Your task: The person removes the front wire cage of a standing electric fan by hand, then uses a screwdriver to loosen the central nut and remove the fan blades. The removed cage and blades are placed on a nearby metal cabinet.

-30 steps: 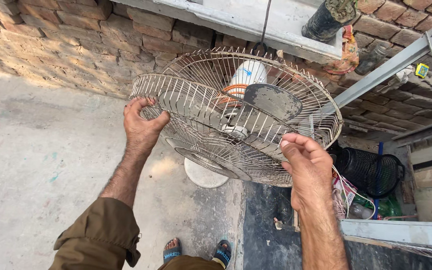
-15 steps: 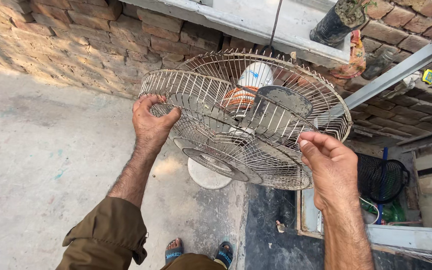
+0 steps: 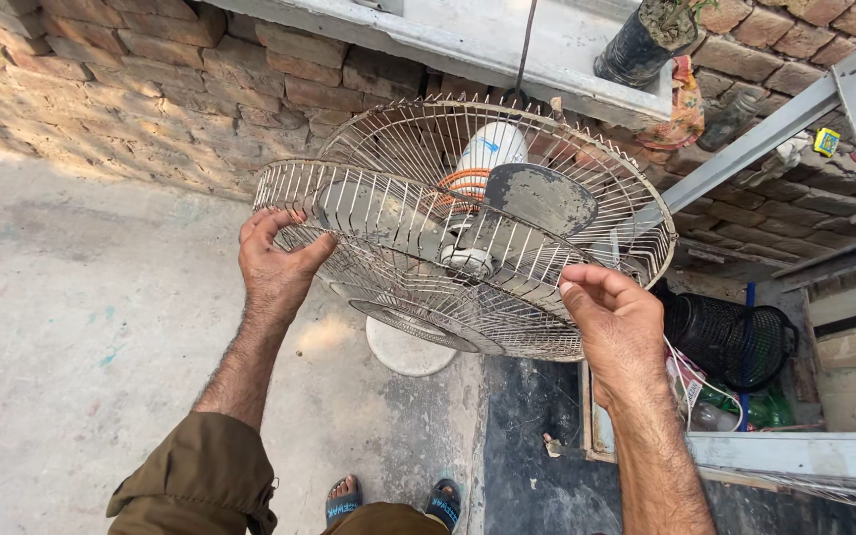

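I look down on a pedestal fan [image 3: 487,208] standing on a concrete floor [image 3: 71,327] before a brick wall [image 3: 151,89]. My left hand [image 3: 274,267] grips the left rim of the front wire guard [image 3: 418,267], which tilts away from the rear guard [image 3: 547,149], while my right hand [image 3: 616,322] pinches its right rim. The grey blades [image 3: 537,198] and the white motor housing [image 3: 492,149] show between the two guards. A black mesh basket [image 3: 735,342] sits near the right hand. My sandalled feet [image 3: 393,500] show at the bottom edge.

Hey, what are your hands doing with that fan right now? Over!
Left hand and right hand grip front wire guard. Guard tilted off rear cage. Dusty blades exposed. Nothing blocking.
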